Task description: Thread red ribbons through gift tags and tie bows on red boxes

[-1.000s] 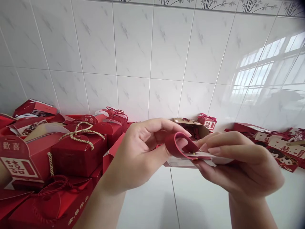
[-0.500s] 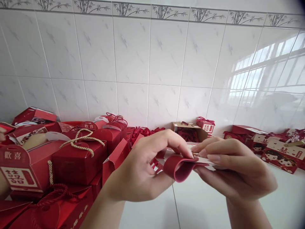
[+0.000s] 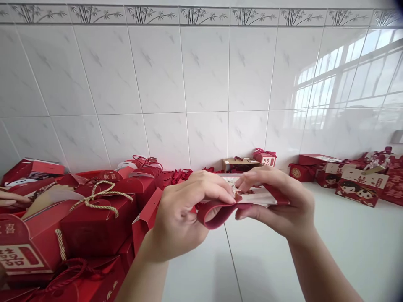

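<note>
Head view shows a smooth white surface (image 3: 267, 264) with one dark line running across it, up against a shiny wall (image 3: 163, 67) of pale tiles. A strip of bamboo pictures (image 3: 204, 16) goes along the top, and a barred window shines back from the tiles as a reflection (image 3: 327, 79). Red boxes (image 3: 100, 226) crowd the left side, one with a gold cord (image 3: 94, 195) on top. By the wall are a brown box (image 3: 233, 163) and a little box with a ribbon (image 3: 266, 158), and more boxes (image 3: 362, 186) sit on the right. Another person's hand (image 3: 12, 197) pokes in at the left edge. Up in the middle, above the white surface, the left hand (image 3: 185, 205) is curled, pinching a red strap (image 3: 217, 214) bent in a loop. The right hand (image 3: 280, 197) is spread wider, with the thumb low and fingers on top, holding a printed card piece (image 3: 260, 195). One second ago the loop stood above the card's edge; now it hangs below. The right fingers have spread out too, and the view has turned to the right.
</note>
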`<state>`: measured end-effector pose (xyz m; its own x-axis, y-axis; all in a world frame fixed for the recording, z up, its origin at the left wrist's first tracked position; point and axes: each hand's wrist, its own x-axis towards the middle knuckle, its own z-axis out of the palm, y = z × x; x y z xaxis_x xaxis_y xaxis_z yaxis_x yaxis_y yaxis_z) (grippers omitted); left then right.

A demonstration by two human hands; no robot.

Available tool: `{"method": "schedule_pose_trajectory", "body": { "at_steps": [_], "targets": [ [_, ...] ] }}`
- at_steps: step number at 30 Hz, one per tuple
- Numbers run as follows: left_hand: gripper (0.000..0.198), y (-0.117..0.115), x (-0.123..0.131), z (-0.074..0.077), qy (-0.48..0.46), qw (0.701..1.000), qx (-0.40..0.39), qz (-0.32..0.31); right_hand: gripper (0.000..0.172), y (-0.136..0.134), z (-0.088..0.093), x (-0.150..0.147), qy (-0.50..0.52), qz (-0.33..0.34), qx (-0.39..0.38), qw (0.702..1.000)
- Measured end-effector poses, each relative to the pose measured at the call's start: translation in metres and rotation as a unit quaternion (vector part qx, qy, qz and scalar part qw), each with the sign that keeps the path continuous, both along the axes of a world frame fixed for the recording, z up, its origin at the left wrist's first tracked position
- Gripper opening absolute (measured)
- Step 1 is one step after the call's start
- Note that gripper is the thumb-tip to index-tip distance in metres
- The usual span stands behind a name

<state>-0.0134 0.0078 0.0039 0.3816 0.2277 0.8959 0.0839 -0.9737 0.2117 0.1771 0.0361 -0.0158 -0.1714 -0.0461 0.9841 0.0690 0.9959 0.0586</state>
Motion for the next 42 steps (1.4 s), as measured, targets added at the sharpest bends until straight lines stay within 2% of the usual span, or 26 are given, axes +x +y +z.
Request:
{"method": "schedule_pose_trajectory", "body": {
  "at_steps": [3,6,14,22,27,33,42],
  "targets": [
    [0.031,0.001,0.002,-0.001,-0.002,1.000,0.020,-0.015,0.036,0.000,0.001,0.002,-0.010,-0.026,0.000,1.000],
    [0.029,0.000,0.002,-0.002,0.002,1.000,0.016,-0.019,0.028,0.001,0.002,0.003,-0.018,-0.018,0.019,1.000],
    [0.026,-0.001,0.002,-0.002,0.005,1.000,0.018,0.000,0.024,0.002,0.001,0.002,-0.010,0.017,0.034,0.999],
    [0.026,-0.004,0.003,-0.003,0.005,1.000,0.020,-0.001,0.013,0.001,0.000,0.002,-0.003,0.012,0.012,1.000],
    [0.033,-0.002,0.001,-0.002,0.011,1.000,0.026,-0.001,0.007,0.001,-0.002,0.000,0.008,0.014,-0.009,1.000],
    [0.028,-0.008,-0.005,0.004,0.055,0.998,-0.042,-0.006,0.007,0.000,-0.002,-0.005,0.015,0.025,-0.024,0.999],
    [0.026,-0.017,-0.002,0.003,0.051,0.991,-0.124,-0.027,0.009,-0.002,-0.002,-0.002,0.001,0.016,-0.014,1.000]
  ]
}}
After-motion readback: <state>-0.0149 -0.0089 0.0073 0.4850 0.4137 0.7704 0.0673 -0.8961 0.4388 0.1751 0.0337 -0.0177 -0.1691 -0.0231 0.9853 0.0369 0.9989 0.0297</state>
